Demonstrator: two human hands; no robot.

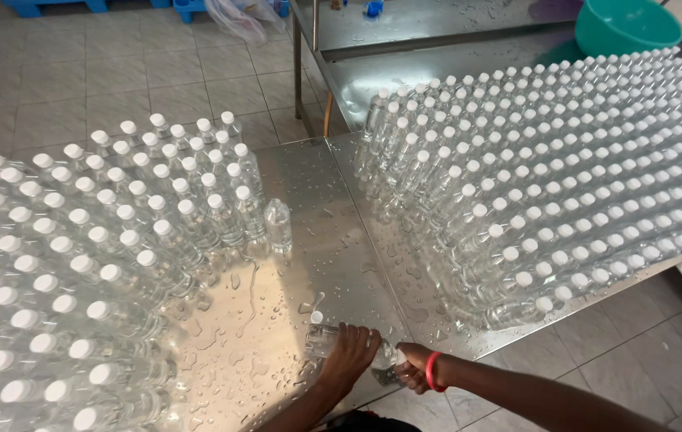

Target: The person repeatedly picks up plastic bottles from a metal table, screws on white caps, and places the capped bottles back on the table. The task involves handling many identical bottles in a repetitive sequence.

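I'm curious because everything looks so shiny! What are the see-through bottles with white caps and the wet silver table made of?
The clear capped bottles look like thin transparent plastic, glossy, with matte white plastic caps. The silver table seems to be stainless steel: it mirrors light, and water beads on it.

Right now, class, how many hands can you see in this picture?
2. The left hand grips a capped clear bottle lying on the wet steel table; the right hand, red band at its wrist, holds that bottle's other end. None seem hidden.
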